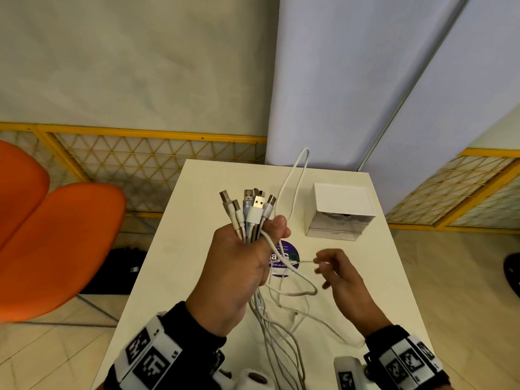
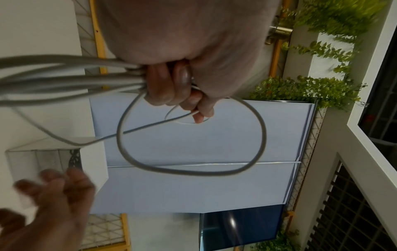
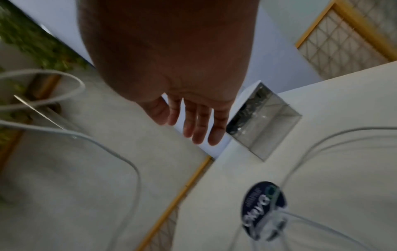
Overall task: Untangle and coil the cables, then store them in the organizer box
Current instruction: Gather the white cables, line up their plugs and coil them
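While the left hand (image 1: 239, 260) clenches a bundle of USB cables (image 1: 250, 212) upright above the white table (image 1: 197, 249), plug ends fanned out over the fist, the long tails hang down and sprawl across the tabletop in crossed loops. One white loop (image 1: 295, 175) arcs up past the thumb toward the organizer box (image 1: 340, 212), which sits well apart at the far right of the table, apparently with something dark already in its clear drawer. The right hand (image 1: 340, 277) hovers beside a strand, fingers (image 3: 199, 125) relaxed and spread, gripping nothing.

The risk, as I judge it, lies in those trailing loops: pulling one strand while the fist pins all the plugs could cinch the crossings into a knot. A snagged tail might also drag across the purple sticker (image 1: 284, 260) and tug the light box.
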### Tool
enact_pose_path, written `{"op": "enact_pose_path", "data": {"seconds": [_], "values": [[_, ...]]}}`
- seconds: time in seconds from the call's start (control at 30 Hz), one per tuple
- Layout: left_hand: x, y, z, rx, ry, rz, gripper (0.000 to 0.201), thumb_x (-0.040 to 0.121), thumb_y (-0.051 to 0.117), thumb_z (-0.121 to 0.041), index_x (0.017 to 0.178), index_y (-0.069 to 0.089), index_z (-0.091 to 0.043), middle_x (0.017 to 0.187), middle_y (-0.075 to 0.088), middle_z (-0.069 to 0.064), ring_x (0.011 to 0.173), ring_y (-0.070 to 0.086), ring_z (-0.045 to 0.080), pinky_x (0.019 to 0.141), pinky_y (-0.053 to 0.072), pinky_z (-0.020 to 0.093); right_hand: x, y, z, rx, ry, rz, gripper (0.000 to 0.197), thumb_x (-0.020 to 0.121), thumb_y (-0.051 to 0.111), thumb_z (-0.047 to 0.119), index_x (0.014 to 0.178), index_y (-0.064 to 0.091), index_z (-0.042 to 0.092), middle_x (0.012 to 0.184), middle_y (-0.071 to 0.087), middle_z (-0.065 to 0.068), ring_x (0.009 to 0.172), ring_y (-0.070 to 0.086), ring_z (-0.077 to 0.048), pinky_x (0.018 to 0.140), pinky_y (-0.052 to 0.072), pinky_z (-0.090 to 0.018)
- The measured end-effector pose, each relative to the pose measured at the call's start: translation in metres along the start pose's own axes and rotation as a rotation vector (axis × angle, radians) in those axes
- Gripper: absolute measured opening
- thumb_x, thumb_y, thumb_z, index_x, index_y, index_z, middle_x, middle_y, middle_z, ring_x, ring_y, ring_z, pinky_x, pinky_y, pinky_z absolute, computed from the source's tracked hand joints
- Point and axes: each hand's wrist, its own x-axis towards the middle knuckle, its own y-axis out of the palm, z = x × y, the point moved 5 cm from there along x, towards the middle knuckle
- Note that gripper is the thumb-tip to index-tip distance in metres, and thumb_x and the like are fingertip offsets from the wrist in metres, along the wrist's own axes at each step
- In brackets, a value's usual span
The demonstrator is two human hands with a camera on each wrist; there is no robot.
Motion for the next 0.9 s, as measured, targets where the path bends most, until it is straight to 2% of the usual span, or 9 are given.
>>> {"op": "enact_pose_path", "data": {"seconds": [0.13,0.2,0.23,0.3,0.37,0.47,0.6,0.73,0.9], "values": [[0.002,0.006,0.002,0.022,-0.029,0.041,0.027,0.083,0.069,-0.038,0.076,0.075,-0.012,0.046,0.036,-0.003,0.042,0.02,0.012,0.045,0.021,0.023,-0.016,0.001,0.056,-0.094,-0.122,0.168,0.05,0.087,0.063,-0.004,0.123,0.055,0.031,0.125,0.06,0.02,0.118,0.052,0.0,0.095,0.042,-0.024],[0.003,0.008,0.004,0.032,-0.048,0.049,0.027,0.086,0.068,-0.035,0.077,0.074,-0.011,0.045,0.039,-0.006,0.04,0.022,0.01,0.046,0.021,0.023,-0.027,0.01,0.077,-0.11,-0.159,0.333,0.031,0.096,0.061,0.013,0.123,0.061,0.029,0.126,0.063,0.014,0.121,0.053,-0.005,0.1,0.04,-0.021],[0.003,0.009,0.005,0.032,-0.056,0.052,0.026,0.088,0.068,-0.033,0.078,0.074,-0.01,0.045,0.039,-0.007,0.04,0.021,0.01,0.047,0.02,0.023,-0.034,0.015,0.087,-0.073,-0.158,0.401,0.02,0.1,0.056,0.025,0.117,0.065,0.024,0.119,0.067,0.008,0.116,0.058,-0.009,0.098,0.041,-0.021],[0.003,0.01,0.006,0.038,-0.065,0.055,0.022,0.091,0.067,-0.027,0.082,0.074,-0.007,0.045,0.039,-0.008,0.041,0.019,0.011,0.047,0.018,0.023,-0.044,0.019,0.098,0.029,-0.146,0.5,0.042,0.102,0.04,0.039,0.1,0.071,0.012,0.088,0.071,-0.006,0.09,0.065,-0.016,0.085,0.045,-0.023],[0.004,0.007,0.008,0.042,-0.072,0.057,0.019,0.09,0.069,-0.022,0.089,0.074,-0.004,0.045,0.036,-0.007,0.041,0.019,0.012,0.046,0.018,0.023,-0.049,0.015,0.103,0.124,-0.14,0.5,0.052,0.101,0.041,0.045,0.081,0.07,0.007,0.06,0.051,-0.013,0.059,0.048,-0.019,0.063,0.038,-0.025],[0.006,0.003,0.008,0.04,-0.098,0.044,0.011,0.088,0.073,-0.012,0.098,0.077,-0.011,0.05,0.029,-0.005,0.044,0.018,0.013,0.045,0.018,0.023,-0.046,-0.014,0.089,0.22,-0.103,0.301,0.045,0.086,0.057,0.05,0.059,0.059,0.013,0.057,0.027,-0.011,0.054,0.023,-0.019,0.054,0.019,-0.032],[0.008,0.003,0.007,-0.035,-0.153,0.01,0.021,0.097,0.059,-0.007,0.107,0.074,-0.017,0.055,0.029,-0.001,0.045,0.018,0.011,0.042,0.018,0.022,-0.04,-0.076,0.035,0.328,0.109,-0.144,0.048,0.087,0.067,0.039,0.056,0.037,0.017,0.06,0.021,-0.004,0.058,0.015,-0.019,0.055,0.013,-0.038],[0.009,0.001,0.008,-0.099,-0.162,0.005,0.022,0.103,0.051,-0.018,0.109,0.07,-0.008,0.054,0.035,0.003,0.044,0.019,0.011,0.04,0.019,0.021,-0.058,-0.145,-0.028,-0.218,0.382,-0.509,0.041,0.093,0.06,0.038,0.065,0.066,0.009,0.058,0.044,-0.016,0.054,0.043,-0.032,0.06,0.037,-0.04],[0.008,0.004,0.009,-0.154,-0.167,0.023,0.042,0.1,0.053,-0.036,0.07,0.058,-0.006,0.051,0.024,0.001,0.042,0.016,0.011,0.041,0.016,0.021,-0.085,-0.195,-0.059,-0.559,0.584,-0.55,0.044,0.094,0.052,0.033,0.063,0.067,0.006,0.06,0.062,-0.016,0.06,0.058,-0.03,0.059,0.044,-0.031]]}}
